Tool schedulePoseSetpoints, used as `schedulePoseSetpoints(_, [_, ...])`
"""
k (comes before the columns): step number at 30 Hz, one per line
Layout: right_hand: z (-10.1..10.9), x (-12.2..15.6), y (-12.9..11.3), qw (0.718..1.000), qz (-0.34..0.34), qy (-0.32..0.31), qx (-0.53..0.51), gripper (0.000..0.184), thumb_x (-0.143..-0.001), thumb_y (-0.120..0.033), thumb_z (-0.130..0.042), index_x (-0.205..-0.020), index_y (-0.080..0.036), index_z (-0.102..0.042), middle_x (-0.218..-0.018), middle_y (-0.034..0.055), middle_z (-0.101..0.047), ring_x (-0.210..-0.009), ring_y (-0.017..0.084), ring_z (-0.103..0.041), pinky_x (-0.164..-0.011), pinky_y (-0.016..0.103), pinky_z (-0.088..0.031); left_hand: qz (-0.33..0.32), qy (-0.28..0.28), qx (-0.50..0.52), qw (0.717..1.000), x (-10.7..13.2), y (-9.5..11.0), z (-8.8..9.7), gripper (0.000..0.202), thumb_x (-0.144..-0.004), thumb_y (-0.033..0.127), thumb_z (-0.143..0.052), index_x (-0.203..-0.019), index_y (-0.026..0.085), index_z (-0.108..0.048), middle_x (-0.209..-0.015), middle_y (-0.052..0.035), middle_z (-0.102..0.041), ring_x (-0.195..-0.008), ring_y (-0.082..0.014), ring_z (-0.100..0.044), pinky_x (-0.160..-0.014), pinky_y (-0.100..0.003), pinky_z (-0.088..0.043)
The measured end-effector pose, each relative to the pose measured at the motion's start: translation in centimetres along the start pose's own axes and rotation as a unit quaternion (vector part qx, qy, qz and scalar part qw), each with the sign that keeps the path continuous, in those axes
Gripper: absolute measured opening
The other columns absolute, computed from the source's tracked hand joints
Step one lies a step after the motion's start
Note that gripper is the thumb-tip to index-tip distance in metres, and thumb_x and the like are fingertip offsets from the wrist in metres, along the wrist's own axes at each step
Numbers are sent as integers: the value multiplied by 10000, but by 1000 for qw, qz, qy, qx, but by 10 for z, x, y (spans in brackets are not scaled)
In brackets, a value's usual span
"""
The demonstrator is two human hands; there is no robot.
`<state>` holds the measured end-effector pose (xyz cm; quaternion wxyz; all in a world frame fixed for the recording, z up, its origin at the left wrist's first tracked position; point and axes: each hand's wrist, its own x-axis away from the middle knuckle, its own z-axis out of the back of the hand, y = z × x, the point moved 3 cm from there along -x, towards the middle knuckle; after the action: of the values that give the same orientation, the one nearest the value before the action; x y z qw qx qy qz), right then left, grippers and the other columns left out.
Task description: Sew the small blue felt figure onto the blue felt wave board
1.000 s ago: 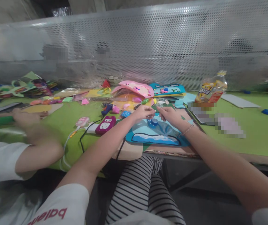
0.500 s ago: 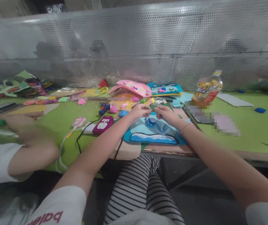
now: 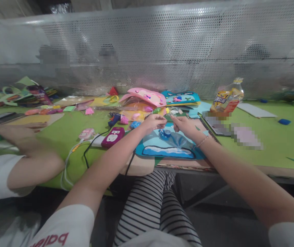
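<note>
My left hand is closed, its fingers pinched together above a light-blue craft sheet. Whatever lies between those fingertips is too small to make out. Close by on the right, my right hand is closed too, thumb against the curled fingers, and its contents are hidden. A small gap separates the two hands. Below them on the sheet sits a lump of blue clay beside a crumpled clear plastic wrapper. A cloud shape with a dark outline runs along the sheet's near edge.
Left of the sheet lie a purple box, a dark glue gun and cables. Behind are a pink decorated sheet and a blue one. A snack bag stands right. A co-worker's arm rests at left.
My right hand has shifted slightly, its fingertips tilting downward. My left hand stays nearly still. At the left, the co-worker's hand has moved a little.
</note>
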<state>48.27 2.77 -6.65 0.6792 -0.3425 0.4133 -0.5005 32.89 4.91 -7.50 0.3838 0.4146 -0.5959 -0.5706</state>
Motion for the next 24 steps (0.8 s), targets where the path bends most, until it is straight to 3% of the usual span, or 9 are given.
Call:
schedulePoseSetpoints(8, [-8,-7,12,989,-29,-61,-135,438,-783,-575,-557,-626,-166,-554,-460,-13,-525,-434,98,-503,-453,213,-404,-2,-4,14,1000,0,0,0,156,-678,109,-725,-716,97,-574,-626,9,-586,-579,-66,-568,-709,-275,-472])
schedulePoseSetpoints(14, [-12,-3,7,988,-4,-83,-129,430,-747,-568,-604,-602,-170,-531,-473,-27,-507,-455,90,-507,-461,204,-414,-14,-21,14,1000,2,0,-2,199,-645,140,-759,-707,94,-576,-613,13,-587,-576,-66,-567,-691,-261,-465])
schedulePoseSetpoints(24, [-10,-4,7,990,-1,-67,-126,366,-775,-442,-632,-568,-169,-503,-472,-23,-534,-461,80,-510,-489,199,-436,-5,-20,20,1000,0,-2,-1,175,-676,152,-737,-735,101,-579,-642,6,-597,-599,-65,-573,-710,-269,-481])
